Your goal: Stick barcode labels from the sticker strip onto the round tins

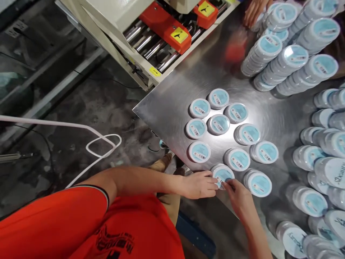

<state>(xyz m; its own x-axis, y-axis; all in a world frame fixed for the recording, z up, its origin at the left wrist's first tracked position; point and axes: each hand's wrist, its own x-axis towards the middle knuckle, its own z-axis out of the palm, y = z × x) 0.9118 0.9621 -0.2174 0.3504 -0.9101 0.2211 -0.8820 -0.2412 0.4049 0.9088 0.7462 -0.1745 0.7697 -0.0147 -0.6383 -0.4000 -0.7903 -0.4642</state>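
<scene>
11 loose tins (218,124), 1 L hand (198,185), 1 R hand (238,198), 1 co-worker hand (254,12)

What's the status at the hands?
Left hand and right hand on a round blue-labelled container at the steel table edge. Short stack of containers just right of it, nothing else between.

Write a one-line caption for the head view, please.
The left hand and right hand hold a round blue-labelled container on a steel table.
</scene>
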